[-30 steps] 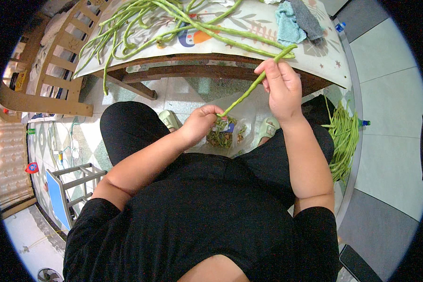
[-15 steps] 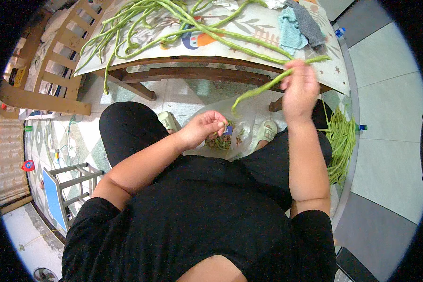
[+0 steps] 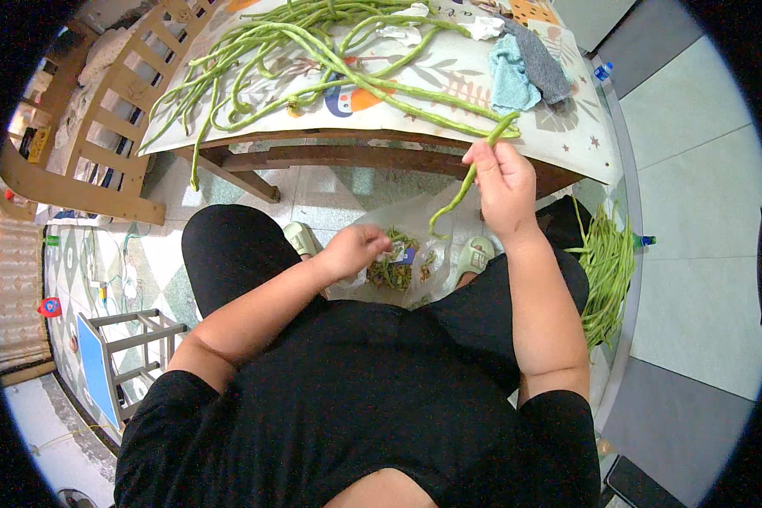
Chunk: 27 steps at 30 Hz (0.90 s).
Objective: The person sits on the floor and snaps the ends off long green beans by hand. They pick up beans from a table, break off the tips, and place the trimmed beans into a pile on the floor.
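Observation:
My right hand (image 3: 506,188) pinches a single green long bean (image 3: 459,196), in front of the table's near edge. One end of the bean points up past my fingertips; the other hangs down in a curve. My left hand (image 3: 356,252) is over my lap with its fingers closed together; whatever they hold, if anything, is hidden. Just beyond it, a clear plastic bag (image 3: 438,284) on the floor between my feet contains bean scraps (image 3: 389,273). A tangle of long beans (image 3: 300,38) lies across the table (image 3: 474,68), some drooping over its front edge.
A heap of long beans (image 3: 610,284) lies to the right of my knee. Teal and grey cloths (image 3: 513,74) rest on the table's right side. A wooden slatted bed frame (image 3: 114,152) stands at left, with a blue-topped stool (image 3: 99,370) nearer me.
My right hand has moved left and a little lower with the long bean, whose far end now clears the table's edge. My left hand has shifted slightly left and down. The view has tilted slightly.

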Tool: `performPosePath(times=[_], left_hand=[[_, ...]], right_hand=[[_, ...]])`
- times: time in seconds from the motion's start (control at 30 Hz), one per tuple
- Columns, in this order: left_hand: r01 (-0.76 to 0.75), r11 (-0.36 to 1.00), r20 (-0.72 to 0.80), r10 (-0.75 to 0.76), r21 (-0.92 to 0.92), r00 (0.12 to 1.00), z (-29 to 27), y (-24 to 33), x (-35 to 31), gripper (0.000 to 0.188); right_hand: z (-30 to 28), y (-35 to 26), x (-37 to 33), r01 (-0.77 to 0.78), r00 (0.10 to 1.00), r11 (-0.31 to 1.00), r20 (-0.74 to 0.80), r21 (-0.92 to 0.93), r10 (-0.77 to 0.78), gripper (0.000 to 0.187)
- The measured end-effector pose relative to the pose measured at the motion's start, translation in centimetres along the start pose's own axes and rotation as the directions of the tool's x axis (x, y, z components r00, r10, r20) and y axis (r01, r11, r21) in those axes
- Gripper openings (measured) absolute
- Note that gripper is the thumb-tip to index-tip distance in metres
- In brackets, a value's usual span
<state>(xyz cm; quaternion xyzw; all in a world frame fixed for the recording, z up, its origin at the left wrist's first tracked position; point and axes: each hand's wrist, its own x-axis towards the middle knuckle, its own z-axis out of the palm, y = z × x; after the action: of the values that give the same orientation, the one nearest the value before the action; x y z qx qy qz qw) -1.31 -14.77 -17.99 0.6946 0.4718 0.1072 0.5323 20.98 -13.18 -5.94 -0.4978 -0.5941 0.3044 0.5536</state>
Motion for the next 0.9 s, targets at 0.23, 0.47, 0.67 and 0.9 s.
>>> performPosePath(times=[0.23,0.47,0.67,0.9], left_hand=[[-0.332,0.918,-0.236,0.281,-0.215,0.930,-4.6,10.0,-2.0,0.019],[-0.534,0.602,-0.313,0.784,0.594,0.536,-9.3,13.8,0.2,0.013],[0.018,0.291,-0.270,0.861,0.956,0.432,-13.8,12.6,4.5,0.025],[-0.215,0.366,-0.223,0.841,0.905,0.494,-13.7,14.3,3.6,0.021]], right_hand=[[1.3,-1.5,-0.6,0.319,0.939,0.886,0.242,-0.336,-0.246,0.024],[2.8,-0.8,-1.7,-0.285,0.930,0.939,0.292,0.191,0.223,0.022],[3.4,0.6,-1.5,-0.463,0.877,0.829,0.295,0.312,0.379,0.021],[2.6,-0.1,-0.7,-0.619,0.785,0.606,0.428,0.500,0.448,0.021]])
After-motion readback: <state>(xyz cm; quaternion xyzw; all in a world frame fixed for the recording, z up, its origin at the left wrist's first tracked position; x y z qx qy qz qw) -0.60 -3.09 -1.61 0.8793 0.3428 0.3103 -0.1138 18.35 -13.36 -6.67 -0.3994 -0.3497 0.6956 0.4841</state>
